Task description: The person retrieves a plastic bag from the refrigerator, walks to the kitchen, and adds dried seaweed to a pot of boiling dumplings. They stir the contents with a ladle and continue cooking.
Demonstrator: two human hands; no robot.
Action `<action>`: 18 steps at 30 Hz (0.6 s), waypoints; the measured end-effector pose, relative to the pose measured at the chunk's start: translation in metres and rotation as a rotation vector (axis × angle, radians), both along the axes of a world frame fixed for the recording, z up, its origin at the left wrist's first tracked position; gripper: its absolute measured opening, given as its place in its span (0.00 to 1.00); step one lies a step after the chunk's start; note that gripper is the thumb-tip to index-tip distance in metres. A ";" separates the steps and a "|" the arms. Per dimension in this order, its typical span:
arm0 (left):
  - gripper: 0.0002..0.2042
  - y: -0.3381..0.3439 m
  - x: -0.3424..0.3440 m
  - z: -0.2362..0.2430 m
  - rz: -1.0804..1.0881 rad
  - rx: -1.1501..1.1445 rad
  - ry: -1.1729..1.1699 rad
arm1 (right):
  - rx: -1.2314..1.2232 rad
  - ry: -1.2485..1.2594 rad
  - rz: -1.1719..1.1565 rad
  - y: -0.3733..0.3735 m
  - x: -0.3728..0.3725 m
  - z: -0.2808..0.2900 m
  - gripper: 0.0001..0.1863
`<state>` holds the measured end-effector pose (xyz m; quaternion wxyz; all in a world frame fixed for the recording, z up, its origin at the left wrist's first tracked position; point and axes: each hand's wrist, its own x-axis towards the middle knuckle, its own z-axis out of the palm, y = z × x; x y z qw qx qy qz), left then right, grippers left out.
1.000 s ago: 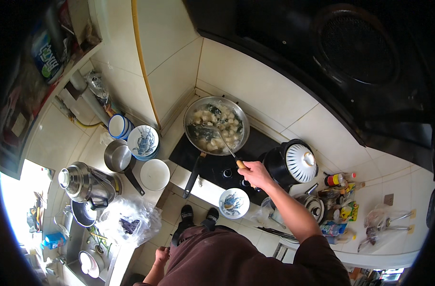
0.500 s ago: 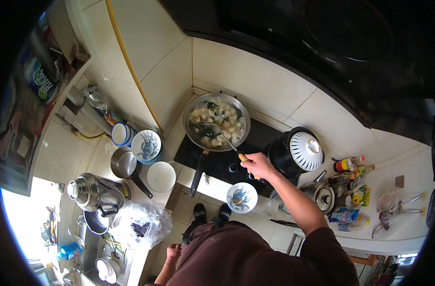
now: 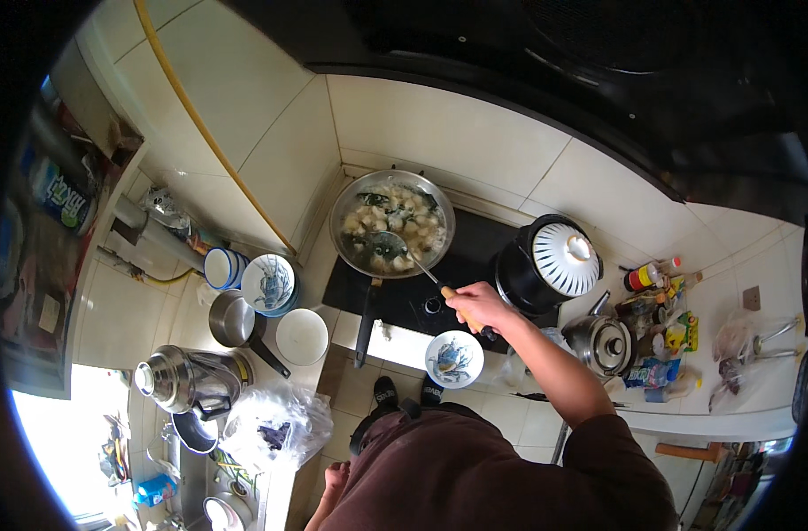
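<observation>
My right hand [image 3: 481, 306] is closed round the wooden handle of a metal ladle [image 3: 429, 273]. Its round head dips into a wide metal pan [image 3: 339, 232] on the black cooktop. Pale chunks and dark green leaves [image 3: 402, 219] lie in cloudy liquid there. The pan's black handle [image 3: 366, 326] points toward me. Just below my right hand, a white bowl with a blue pattern [image 3: 454, 359] stands at the cooktop's front edge. Low at my side, my left hand [image 3: 336, 479] hangs with curled fingers, and nothing shows in it.
Right of the pan stands a black pot with a white striped lid [image 3: 567, 258], then a steel kettle [image 3: 600, 343] and several bottles. Stacked bowls [image 3: 269, 282], a small saucepan [image 3: 232, 319], a white bowl [image 3: 301, 336], a steel flask [image 3: 187, 379] and a plastic bag [image 3: 280, 425] are left.
The ladle's head has turned so that its round bowl shows, and it sits slightly lower in the pan. My view has shifted a little. My right hand keeps its hold.
</observation>
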<state>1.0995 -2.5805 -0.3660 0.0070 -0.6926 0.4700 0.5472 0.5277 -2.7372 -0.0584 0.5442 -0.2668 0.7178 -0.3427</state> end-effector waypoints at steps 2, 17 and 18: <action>0.16 -0.009 -0.008 0.012 0.022 -0.058 0.007 | -0.009 -0.119 -0.011 -0.004 -0.006 -0.007 0.12; 0.20 -0.005 -0.002 -0.013 -0.035 -0.085 0.012 | -0.091 -1.141 -0.245 0.001 -0.002 -0.038 0.18; 0.20 -0.003 -0.001 -0.012 -0.050 -0.060 -0.036 | -0.105 -1.109 -0.254 0.006 0.002 -0.033 0.19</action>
